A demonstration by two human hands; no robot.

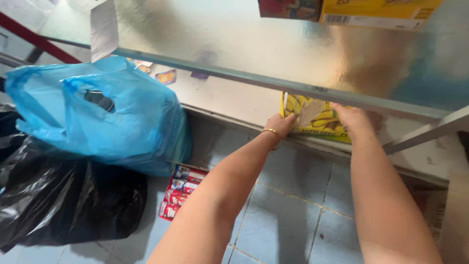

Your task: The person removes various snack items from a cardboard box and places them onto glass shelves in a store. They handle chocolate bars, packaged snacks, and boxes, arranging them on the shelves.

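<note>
Grey-blue tiled floor (293, 215) down below, with metal shelving filling the top of the view: a shiny upper shelf (254, 44) and a lower shelf (229, 100) tucked under it. Both hands reach in to a flat yellow package (320, 120) with banana pictures on it, which sits at the front edge of the lower shelf. The left hand (279, 124), a thin gold bangle (269, 131) on its wrist, grips the package's left edge with fingers curled around it. The right hand (355, 118) lies on the package's right side, fingers spread fairly flat, but the upper shelf's rail cuts off the fingertips, so how firmly it holds can't be told. Up top, a yellow box (376, 12) and a red box (288, 9) are cut off by the frame. A white paper tag (103, 30) hangs off the upper shelf's corner. Small stickers (165, 76) on the lower shelf are too blurry to make out. On the floor to the left sit a big blue plastic bag (107, 117), a black bag (58, 200), and a row of red packets (181, 191) half hidden under the blue one.
</note>
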